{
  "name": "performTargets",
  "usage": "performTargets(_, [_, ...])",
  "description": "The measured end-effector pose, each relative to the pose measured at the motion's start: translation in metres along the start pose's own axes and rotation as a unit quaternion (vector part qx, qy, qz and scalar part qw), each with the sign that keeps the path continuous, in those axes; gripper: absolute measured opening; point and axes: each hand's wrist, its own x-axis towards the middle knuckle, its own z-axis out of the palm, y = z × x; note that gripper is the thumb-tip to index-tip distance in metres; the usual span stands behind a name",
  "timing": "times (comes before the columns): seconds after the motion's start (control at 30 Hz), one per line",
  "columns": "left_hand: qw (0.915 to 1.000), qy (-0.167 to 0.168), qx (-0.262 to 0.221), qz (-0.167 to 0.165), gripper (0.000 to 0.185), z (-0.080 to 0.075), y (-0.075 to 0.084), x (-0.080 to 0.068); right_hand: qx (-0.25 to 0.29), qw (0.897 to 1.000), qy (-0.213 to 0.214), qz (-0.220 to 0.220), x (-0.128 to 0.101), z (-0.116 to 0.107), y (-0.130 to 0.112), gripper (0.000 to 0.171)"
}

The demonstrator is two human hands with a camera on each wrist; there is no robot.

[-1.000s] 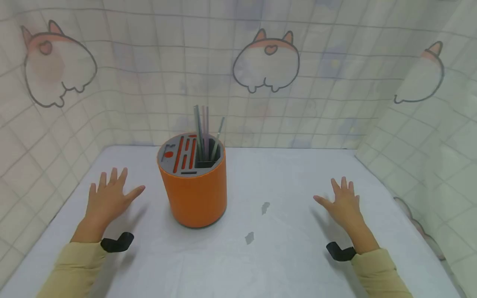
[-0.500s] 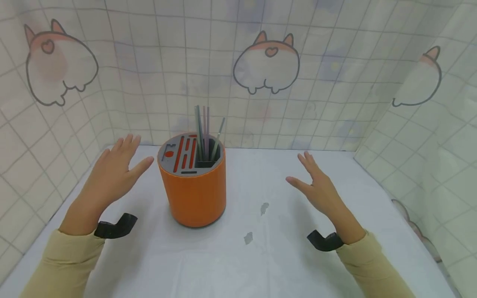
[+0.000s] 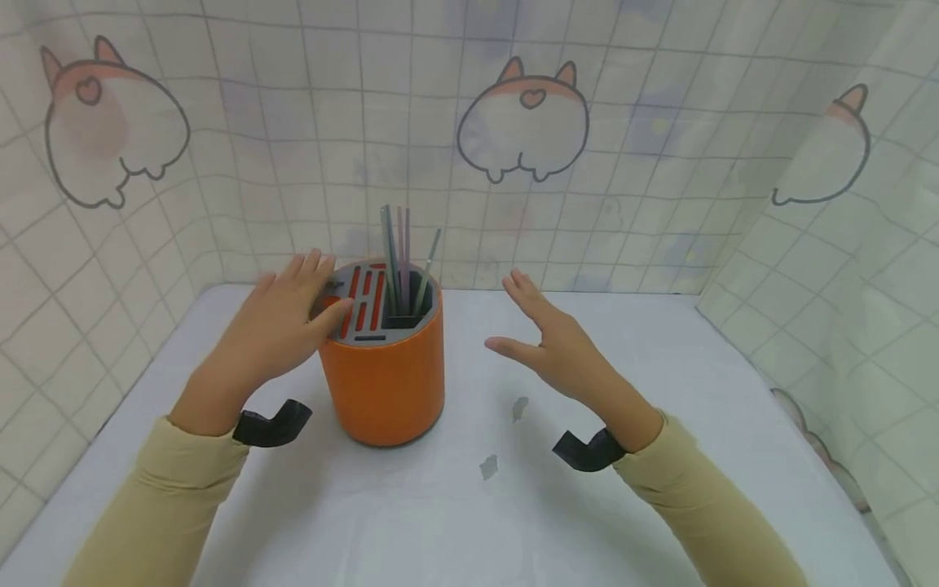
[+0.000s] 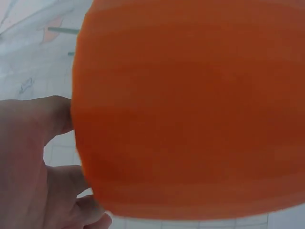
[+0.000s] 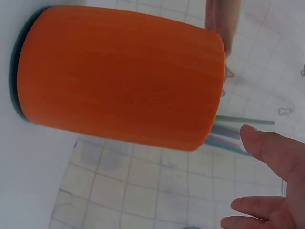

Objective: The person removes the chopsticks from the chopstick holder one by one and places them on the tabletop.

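An orange knife block (image 3: 389, 391) with a grey slotted top stands upright on the white table. Several thin, pale-coloured sticks (image 3: 405, 261) rise from its square opening; they look like straws. My left hand (image 3: 275, 330) is at the block's upper left, fingers extended and thumb over the top's edge; whether it touches is unclear. The left wrist view is mostly filled by the block's orange wall (image 4: 190, 114), which partly hides the fingertips. Apart from the block, on its right, my right hand (image 3: 565, 350) hovers with thumb and fingers spread, holding nothing.
Behind and at both sides hangs a white checked cloth (image 3: 660, 220) printed with cartoon animals. Two small grey marks (image 3: 489, 467) show on the tabletop (image 3: 411, 522) between the arms. A black band piece sits at each wrist.
Both hands have risen from over the table and moved inward. The left now overlaps the block's upper left, while the right has come closer from the right. The block has stayed put.
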Motion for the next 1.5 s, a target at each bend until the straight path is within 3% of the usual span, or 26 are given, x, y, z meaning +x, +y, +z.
performTargets(0.43, [0.9996, -0.016, 0.006, 0.023, 0.073, 0.005, 0.014, 0.011, 0.033, 0.996, -0.007, -0.079, 0.025, 0.024, -0.046, 0.082])
performTargets(0.7, [0.9986, -0.029, -0.014, 0.042, 0.061, 0.009, 0.012, 0.014, 0.034, 0.994, 0.034, -0.098, 0.033, 0.028, -0.057, 0.073])
performTargets(0.87, [0.9982, -0.037, -0.003, 0.047, 0.058, 0.009, 0.013, 0.014, 0.075, 0.99, 0.065, -0.102, 0.041, 0.034, -0.058, 0.064])
performTargets(1.07, [0.9983, -0.031, -0.004, 0.05, 0.057, 0.012, 0.012, 0.015, 0.156, 0.974, 0.117, -0.118, 0.053, 0.043, -0.058, 0.046])
performTargets(1.33, [0.998, -0.023, -0.017, 0.057, 0.057, 0.015, 0.014, 0.017, 0.22, 0.953, 0.175, -0.112, 0.064, 0.041, -0.059, 0.022])
performTargets(1.5, [0.998, -0.019, -0.016, 0.057, 0.057, 0.016, 0.013, 0.017, 0.266, 0.931, 0.199, -0.153, 0.064, 0.027, -0.068, 0.019])
